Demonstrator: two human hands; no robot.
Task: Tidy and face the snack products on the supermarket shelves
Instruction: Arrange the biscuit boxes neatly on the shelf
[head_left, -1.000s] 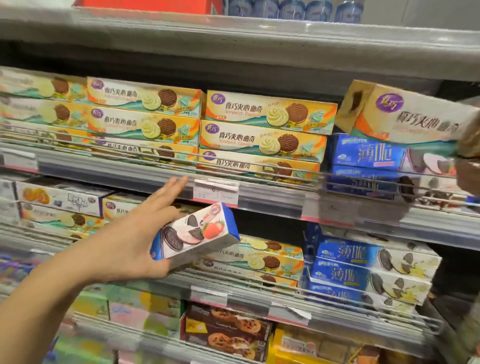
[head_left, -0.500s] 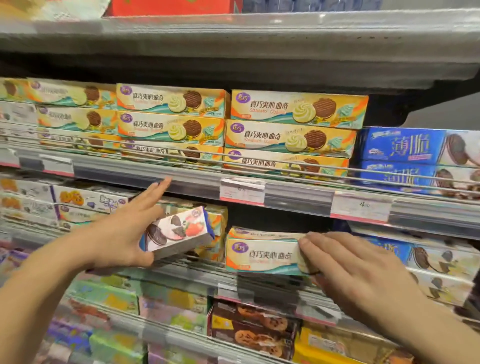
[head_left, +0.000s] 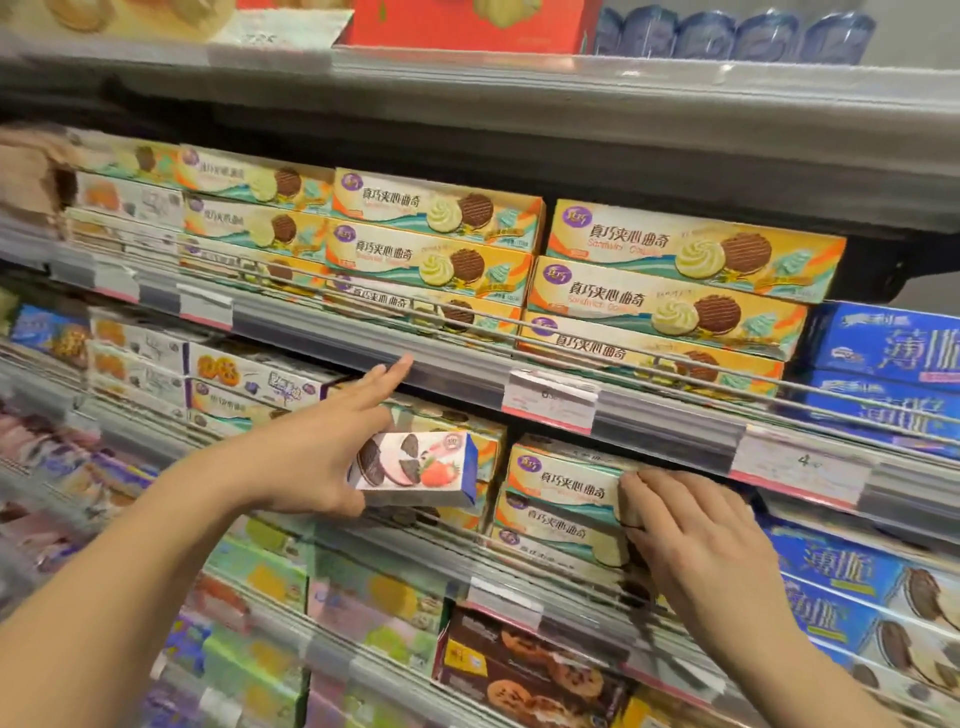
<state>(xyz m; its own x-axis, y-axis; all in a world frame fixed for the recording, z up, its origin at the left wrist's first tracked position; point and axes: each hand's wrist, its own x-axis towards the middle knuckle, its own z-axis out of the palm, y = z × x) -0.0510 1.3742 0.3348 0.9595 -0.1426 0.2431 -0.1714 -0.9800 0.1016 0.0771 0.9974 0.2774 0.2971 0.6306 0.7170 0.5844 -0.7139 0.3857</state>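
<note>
My left hand (head_left: 317, 457) holds a small white-and-blue strawberry cookie box (head_left: 415, 470) in front of the middle shelf, thumb under it and fingers stretched behind it toward the shelf rail. My right hand (head_left: 696, 530) has its fingers curled on the right part of a yellow sandwich cookie box (head_left: 561, 480). That box lies on top of a stack of the same boxes (head_left: 550, 525) on the middle shelf. Its right end is hidden by my fingers.
The upper shelf carries stacks of yellow sandwich cookie boxes (head_left: 670, 291) behind a wire rail, with blue boxes (head_left: 883, 348) to the right. A price tag (head_left: 550, 400) hangs on the rail. Brown cookie boxes (head_left: 524, 670) and pastel packs (head_left: 374, 597) fill the lower shelf.
My right hand brought a yellow box down from the upper right onto the middle-shelf stack and now curls its fingers on it. My left hand kept hold of the strawberry box.
</note>
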